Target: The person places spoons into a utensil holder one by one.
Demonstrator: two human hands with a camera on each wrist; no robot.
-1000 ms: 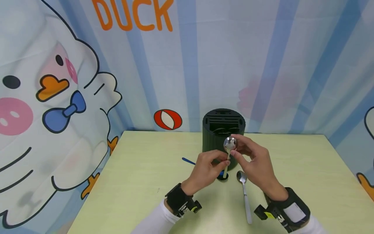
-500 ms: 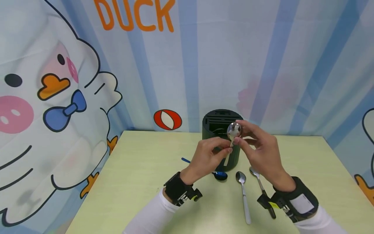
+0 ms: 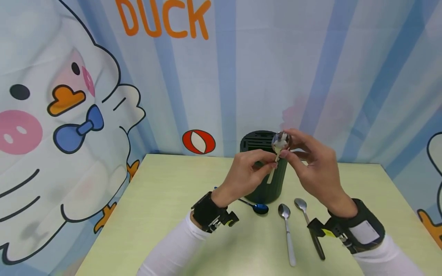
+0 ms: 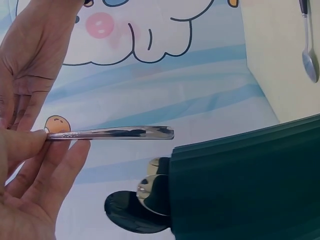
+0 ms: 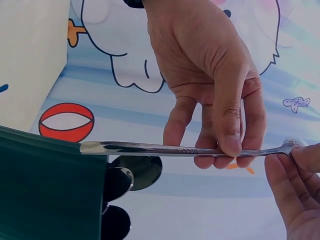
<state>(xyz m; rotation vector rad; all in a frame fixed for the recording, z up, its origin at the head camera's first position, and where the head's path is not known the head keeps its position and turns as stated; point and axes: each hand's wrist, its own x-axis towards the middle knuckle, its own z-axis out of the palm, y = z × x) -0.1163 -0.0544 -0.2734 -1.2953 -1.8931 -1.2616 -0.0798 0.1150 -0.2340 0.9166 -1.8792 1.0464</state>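
Both hands hold one shiny metal spoon, bowl up and slightly tilted, in front of the dark green utensil holder. My left hand pinches its handle between thumb and fingers. Higher up, my right hand holds the bowl end by its edge. In the right wrist view the free handle end overlaps the holder's rim. Several spoon bowls stick out of the holder's top in the left wrist view.
On the pale yellow table lie a blue spoon, a spoon with a whitish handle and one with a dark handle. A duck-printed curtain hangs behind the table.
Both hands have raised the spoon up and a little to the right, toward the holder's top. The dark-handled spoon, hidden earlier by the right arm, has come into view.
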